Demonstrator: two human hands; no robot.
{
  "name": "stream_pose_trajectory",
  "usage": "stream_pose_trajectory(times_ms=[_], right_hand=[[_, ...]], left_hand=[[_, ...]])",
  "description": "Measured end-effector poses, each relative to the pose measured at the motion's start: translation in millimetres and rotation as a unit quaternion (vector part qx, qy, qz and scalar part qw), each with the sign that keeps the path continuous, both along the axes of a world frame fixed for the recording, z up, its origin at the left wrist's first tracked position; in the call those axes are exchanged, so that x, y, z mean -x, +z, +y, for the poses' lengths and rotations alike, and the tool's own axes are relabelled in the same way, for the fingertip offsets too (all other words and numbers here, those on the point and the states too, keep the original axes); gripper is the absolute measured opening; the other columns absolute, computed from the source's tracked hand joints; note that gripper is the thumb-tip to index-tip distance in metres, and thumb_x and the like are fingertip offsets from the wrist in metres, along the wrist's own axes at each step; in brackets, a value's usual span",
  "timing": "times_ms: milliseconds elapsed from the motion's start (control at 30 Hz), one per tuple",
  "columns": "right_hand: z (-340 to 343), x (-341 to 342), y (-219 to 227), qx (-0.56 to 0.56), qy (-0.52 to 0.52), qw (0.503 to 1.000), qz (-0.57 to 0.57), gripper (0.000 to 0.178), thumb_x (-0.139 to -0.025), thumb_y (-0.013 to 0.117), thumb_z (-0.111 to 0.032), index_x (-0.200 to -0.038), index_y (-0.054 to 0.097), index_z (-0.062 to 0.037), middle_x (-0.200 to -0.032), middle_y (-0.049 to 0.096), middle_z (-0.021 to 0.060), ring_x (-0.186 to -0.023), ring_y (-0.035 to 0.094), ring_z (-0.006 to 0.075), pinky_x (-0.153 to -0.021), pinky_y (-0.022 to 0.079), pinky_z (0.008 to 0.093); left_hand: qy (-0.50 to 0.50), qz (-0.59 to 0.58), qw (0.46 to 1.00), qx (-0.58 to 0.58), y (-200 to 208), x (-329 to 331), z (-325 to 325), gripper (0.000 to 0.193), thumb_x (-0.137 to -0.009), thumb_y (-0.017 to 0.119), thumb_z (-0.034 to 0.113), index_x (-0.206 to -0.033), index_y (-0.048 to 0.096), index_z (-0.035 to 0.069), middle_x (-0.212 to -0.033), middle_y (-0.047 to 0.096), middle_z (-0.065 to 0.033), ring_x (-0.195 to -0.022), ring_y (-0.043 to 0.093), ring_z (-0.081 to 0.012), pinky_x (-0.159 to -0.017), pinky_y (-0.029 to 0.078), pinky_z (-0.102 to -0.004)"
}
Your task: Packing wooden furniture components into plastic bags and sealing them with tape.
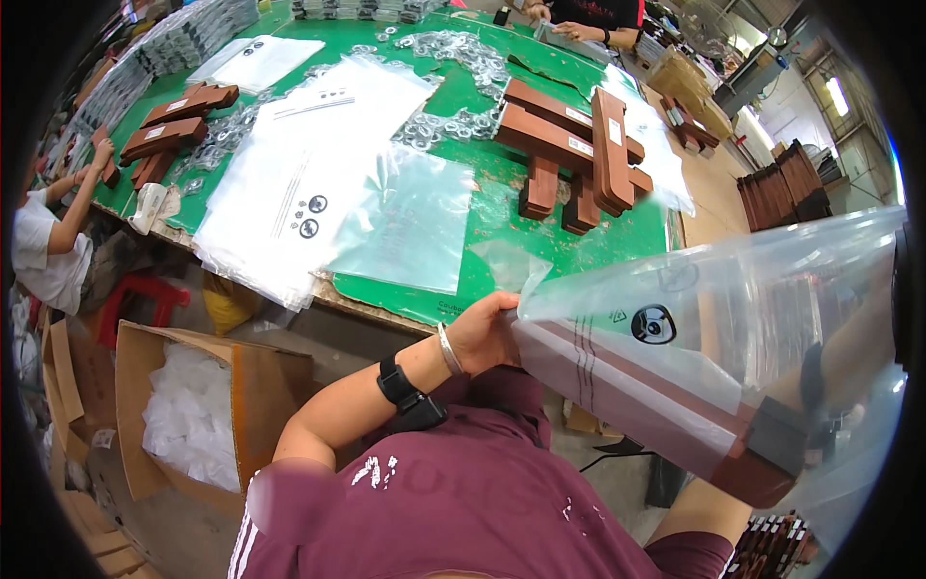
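My left hand [485, 333] is closed on the near left end of a clear plastic bag [666, 275], with the thumb on top. Inside the bag lies a long reddish-brown wooden-looking bar [617, 381], tilted down to the right. A whitish sheet covers part of the bar, and a dark grey block [779, 434] sits by its lower end. The bag has printed round black marks and spreads wide to the right. My right forearm [702, 516] goes up behind the bag; my right hand [849, 362] shows only as a blur through the plastic, its fingers unclear.
On the green table [439, 207] lie flat clear bags [299, 164], loose clear rings [453, 48] and stacked brown bars [569, 140]. A carton [231, 415] of white plastic stands at lower left. Other people work at the left [58, 232] and far side [579, 19].
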State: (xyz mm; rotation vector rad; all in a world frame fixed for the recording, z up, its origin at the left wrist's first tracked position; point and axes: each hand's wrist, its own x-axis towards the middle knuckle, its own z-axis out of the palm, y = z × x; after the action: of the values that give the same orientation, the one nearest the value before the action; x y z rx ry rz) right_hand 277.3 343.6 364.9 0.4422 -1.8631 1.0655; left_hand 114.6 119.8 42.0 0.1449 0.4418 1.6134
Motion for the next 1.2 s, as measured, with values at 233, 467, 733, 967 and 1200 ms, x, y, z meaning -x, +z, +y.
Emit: stream_pose_trajectory(times_ms=[233,467,733,967,1200], right_hand=[[6,-9,-13,0.029,0.011,0.999,0.007,0.025,-0.093,0.061,-0.009,-0.117,0.057,-0.0007,-0.089,0.057,0.0050,-0.075,0.055,0.0107,-0.065,0.046,0.0229],[2,-3,-29,0.048,0.010,0.999,0.008,0.027,-0.092,0.062,-0.008,-0.118,0.057,0.0000,-0.090,0.059,0.0060,-0.076,0.056,0.0119,-0.066,0.048,0.0236],[6,2,-37,0.064,0.015,0.998,0.006,0.030,-0.090,0.064,-0.008,-0.118,0.058,0.0008,-0.091,0.060,0.0072,-0.077,0.058,0.0133,-0.067,0.049,0.0245],[10,-1,-42,0.076,0.017,0.997,0.001,0.032,-0.089,0.066,-0.007,-0.119,0.058,0.0015,-0.092,0.062,0.0082,-0.077,0.060,0.0144,-0.067,0.050,0.0252],[30,-22,-46,0.137,0.071,0.988,-0.015,0.034,-0.088,0.067,-0.007,-0.119,0.058,0.0022,-0.093,0.063,0.0092,-0.078,0.062,0.0156,-0.068,0.052,0.0259]], left_hand=[[0.105,0.097,0.987,-0.075,11,8,-1,0.052,-0.091,0.058,0.042,-0.130,0.052,0.008,-0.128,0.059,-0.0086,-0.117,0.058,-0.0216,-0.102,0.045,-0.0397],[0.106,0.079,0.988,-0.073,17,20,-9,0.075,-0.088,0.060,0.060,-0.141,0.044,0.010,-0.139,0.052,-0.0099,-0.130,0.049,-0.0266,-0.108,0.038,-0.0506],[0.139,0.131,0.981,-0.018,22,31,-10,0.064,-0.096,0.046,0.057,-0.140,0.045,0.012,-0.138,0.053,-0.0097,-0.126,0.052,-0.0268,-0.104,0.042,-0.0520],[0.142,0.115,0.983,0.003,20,53,-7,0.051,-0.095,0.056,0.041,-0.136,0.049,0.012,-0.132,0.058,-0.0075,-0.119,0.057,-0.0246,-0.104,0.042,-0.0470],[0.091,0.342,0.917,0.183,62,163,-36,0.053,-0.093,0.054,0.053,-0.122,0.058,0.009,-0.114,0.065,-0.0094,-0.104,0.064,-0.0201,-0.088,0.053,-0.0440]])
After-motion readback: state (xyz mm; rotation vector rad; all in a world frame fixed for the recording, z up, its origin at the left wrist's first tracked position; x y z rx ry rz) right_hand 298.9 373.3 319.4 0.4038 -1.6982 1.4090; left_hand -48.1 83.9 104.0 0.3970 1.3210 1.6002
